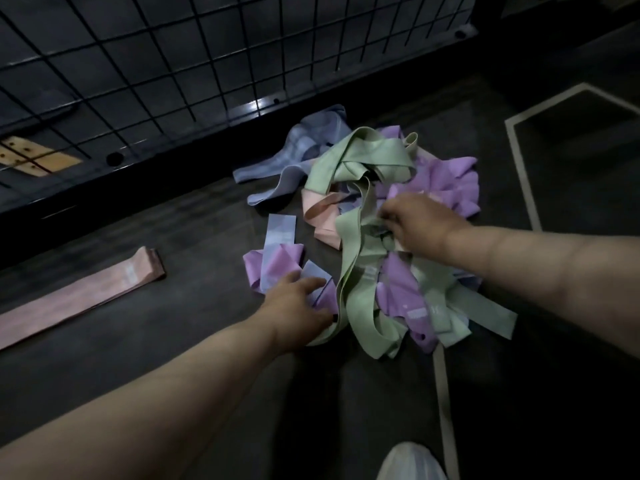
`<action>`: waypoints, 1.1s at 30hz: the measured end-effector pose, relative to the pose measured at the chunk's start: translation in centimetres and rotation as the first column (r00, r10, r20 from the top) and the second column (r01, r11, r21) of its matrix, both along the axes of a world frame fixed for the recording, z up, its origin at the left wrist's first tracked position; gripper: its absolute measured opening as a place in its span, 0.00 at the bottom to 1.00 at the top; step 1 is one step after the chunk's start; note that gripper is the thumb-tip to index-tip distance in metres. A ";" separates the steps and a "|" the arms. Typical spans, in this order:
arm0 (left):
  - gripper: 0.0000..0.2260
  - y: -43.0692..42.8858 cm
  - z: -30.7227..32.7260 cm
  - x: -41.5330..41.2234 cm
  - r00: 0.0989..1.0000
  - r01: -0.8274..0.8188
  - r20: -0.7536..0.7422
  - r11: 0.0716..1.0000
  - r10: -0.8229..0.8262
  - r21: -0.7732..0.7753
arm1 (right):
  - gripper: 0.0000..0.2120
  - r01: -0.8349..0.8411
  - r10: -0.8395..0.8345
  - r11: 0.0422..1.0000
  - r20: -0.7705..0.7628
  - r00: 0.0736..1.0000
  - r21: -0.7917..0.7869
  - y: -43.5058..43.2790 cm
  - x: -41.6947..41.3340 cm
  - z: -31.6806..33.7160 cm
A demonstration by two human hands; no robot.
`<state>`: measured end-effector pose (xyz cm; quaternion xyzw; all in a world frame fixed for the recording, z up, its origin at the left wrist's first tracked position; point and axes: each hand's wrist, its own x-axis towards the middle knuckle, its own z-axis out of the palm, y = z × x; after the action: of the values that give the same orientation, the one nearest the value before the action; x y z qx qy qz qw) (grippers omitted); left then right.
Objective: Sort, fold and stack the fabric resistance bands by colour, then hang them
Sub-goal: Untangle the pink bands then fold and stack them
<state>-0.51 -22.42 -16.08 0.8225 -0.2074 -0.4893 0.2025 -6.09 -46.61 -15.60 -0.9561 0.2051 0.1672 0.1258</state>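
Lying in one tangled heap of fabric resistance bands [398,292] on the dark floor [156,341] are bands in four colours: pale green bands [360,157], lilac purple bands [446,181], light blue bands [304,140] and a single peach-pink band [322,213] that is showing near the middle. They are crossing over each other, so no exact count of the green, purple or blue ones can be told; several of each are showing. One long flat pink fabric band [79,296] is lying by itself well apart to the left of the heap; whether it is more than one layer cannot be told.

Two bare forearms are reaching forward and down. The left hand [294,303] is resting palm-down on the near left edge of the heap, its grip spread, with straight fingers touching a blue strip and the purple fabric beside it. The right hand [419,226] is lying over the middle of the heap, knuckles up, its grip curled and pinching a green band [349,244].

Small pale labels are showing on the flat pink band, on one green band and on one purple band; their writing is too blurred to read.

A black wire grid panel [173,64] is standing behind the heap, a pale painted line [523,168] is running across the floor to the right, and one white plastic bag [408,462] is showing at the bottom edge.
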 end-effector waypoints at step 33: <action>0.10 -4.3 6.5 7.0 0.647 -0.762 -0.489 0.512 0.585 -0.395 | 0.05 0.459 -0.718 0.409 -0.032 0.695 0.788 -1.0 5.8 12.4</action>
<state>6.51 -26.73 -9.57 0.6533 0.0295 -0.3997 0.6423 -0.26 -47.62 -3.21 -0.6899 0.4222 0.0260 0.5875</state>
